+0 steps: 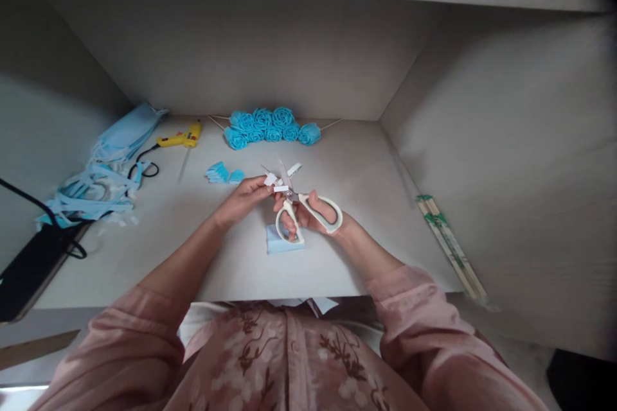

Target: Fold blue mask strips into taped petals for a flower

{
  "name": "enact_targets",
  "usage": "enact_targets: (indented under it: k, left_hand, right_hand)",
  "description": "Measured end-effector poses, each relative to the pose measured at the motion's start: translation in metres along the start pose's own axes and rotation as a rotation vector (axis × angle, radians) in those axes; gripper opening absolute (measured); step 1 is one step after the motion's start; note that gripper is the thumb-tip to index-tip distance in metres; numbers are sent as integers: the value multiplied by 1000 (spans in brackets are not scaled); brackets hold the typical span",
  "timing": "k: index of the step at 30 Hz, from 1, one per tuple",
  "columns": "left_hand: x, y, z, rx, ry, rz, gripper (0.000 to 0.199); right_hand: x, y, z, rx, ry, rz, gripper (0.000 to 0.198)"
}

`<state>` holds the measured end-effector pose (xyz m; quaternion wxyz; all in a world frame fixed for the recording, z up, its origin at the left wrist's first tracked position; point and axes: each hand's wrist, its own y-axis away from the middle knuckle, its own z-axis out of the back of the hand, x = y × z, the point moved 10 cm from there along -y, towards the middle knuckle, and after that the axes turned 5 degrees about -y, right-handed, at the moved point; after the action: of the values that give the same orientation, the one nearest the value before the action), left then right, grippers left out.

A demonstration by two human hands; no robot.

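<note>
Scissors (295, 196) with white handles stand parted above the table (371, 173), the right hand (307, 217) holding them with thumb through one loop and bent fingers through the other, while the left hand (245, 197) pinches small white pieces (270, 178) right by the blades. A light blue piece (276, 245) lies under the right hand (partly hidden by the lower loop), with blue petal-shaped scraps (218, 173) near the left hand and blue roses (273, 128) at the back.
</note>
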<state>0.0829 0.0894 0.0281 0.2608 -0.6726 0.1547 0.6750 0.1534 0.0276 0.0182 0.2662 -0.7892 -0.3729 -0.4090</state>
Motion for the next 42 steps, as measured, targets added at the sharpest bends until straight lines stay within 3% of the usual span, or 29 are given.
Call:
enact_targets:
  k: [8, 14, 18, 23, 29, 35, 42]
  left_hand:
    - [-8, -1, 0, -28, 160, -13, 28]
    - [1, -1, 6, -67, 172, -7, 28]
    - [6, -1, 12, -140, 150, 8, 40]
    - [6, -2, 10, -171, 75, 74, 36]
    - [4, -2, 25, -301, 180, 49, 26]
    - [9, -4, 21, -256, 358, 101, 24]
    - [6, -4, 23, -216, 455, 114, 28]
  right_hand:
    - [5, 0, -4, 40, -44, 50, 72]
    - [0, -1, -9, 101, -70, 28, 74]
    - [-7, 0, -13, 143, -64, -4, 73]
    - [-12, 3, -20, 183, 19, -60, 79]
    - [-5, 3, -17, 153, 33, -21, 78]
    - [-2, 3, -6, 23, 61, -16, 75]
    - [-6, 4, -2, 1, 80, -46, 75]
